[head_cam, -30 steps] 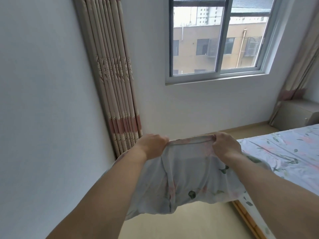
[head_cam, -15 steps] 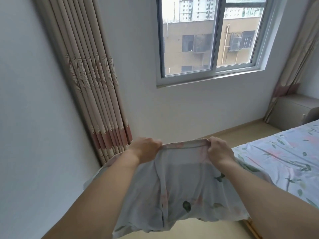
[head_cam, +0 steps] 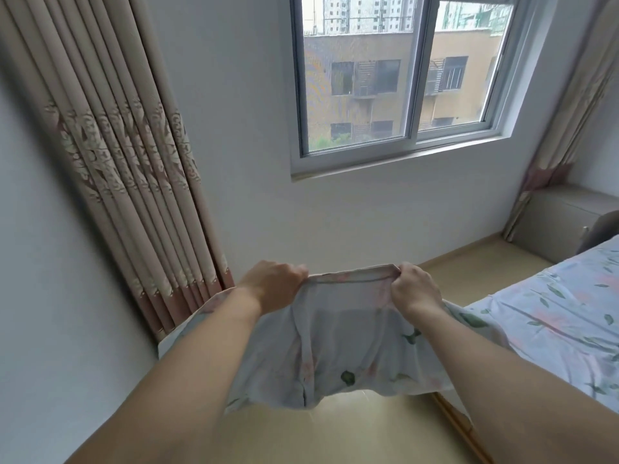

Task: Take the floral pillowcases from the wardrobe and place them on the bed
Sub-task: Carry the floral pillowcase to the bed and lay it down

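A white floral pillowcase [head_cam: 348, 343] with green leaves and pink blooms hangs spread out in front of me, above the floor. My left hand [head_cam: 273, 283] grips its upper edge on the left. My right hand [head_cam: 413, 288] grips the same edge on the right, so the hem is stretched between them. The cloth drapes down over both forearms. The bed [head_cam: 556, 316], under a matching floral sheet, lies to the right, its near corner partly hidden by the pillowcase. No wardrobe is in view.
A pleated beige and pink curtain [head_cam: 110, 155] hangs at the left by the wall. A window [head_cam: 402, 78] faces me, with a second curtain [head_cam: 569, 112] and a grey cabinet [head_cam: 556, 222] at the far right. Pale floor [head_cam: 368, 430] lies below.
The view has swung up and to the right, so the window and left curtain now sit lower and larger. Both hands keep their grip on the pillowcase's edge.
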### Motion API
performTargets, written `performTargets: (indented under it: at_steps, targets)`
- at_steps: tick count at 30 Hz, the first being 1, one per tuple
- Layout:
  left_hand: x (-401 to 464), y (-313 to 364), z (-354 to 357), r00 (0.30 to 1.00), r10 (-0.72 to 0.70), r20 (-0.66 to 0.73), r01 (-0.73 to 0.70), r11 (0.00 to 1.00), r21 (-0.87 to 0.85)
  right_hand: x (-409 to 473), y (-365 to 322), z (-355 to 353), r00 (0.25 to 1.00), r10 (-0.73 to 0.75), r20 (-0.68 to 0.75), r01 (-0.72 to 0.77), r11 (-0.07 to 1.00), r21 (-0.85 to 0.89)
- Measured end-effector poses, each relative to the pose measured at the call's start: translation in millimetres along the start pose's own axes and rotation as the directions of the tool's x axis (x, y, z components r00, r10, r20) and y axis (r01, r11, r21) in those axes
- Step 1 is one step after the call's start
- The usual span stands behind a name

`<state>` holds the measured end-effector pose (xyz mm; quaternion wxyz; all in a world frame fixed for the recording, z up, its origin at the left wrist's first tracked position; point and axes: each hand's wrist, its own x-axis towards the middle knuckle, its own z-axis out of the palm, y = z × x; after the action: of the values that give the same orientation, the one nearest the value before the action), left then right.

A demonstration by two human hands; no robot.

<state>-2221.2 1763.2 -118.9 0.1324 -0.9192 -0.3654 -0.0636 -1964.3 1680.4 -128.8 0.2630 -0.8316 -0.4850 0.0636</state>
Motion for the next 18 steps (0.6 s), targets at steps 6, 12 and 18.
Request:
performTargets:
  at_steps: [6,12,18]
  targets:
    - [81,-77,30,0.993,0.117,-0.030,-0.117,0.993,0.004,74,-38,42,0.991,0.111,-0.075,-0.110,0.994,0.010]
    - [168,-129,49,0.966,0.247,-0.071,-0.250,0.968,-0.038,135,-58,63,0.962,0.220,-0.163,-0.217,0.975,0.034]
    - [264,-140,83,0.915,0.392,-0.090,-0.398,0.916,-0.059,194,-44,77,0.898,0.379,-0.225,-0.378,0.925,0.046]
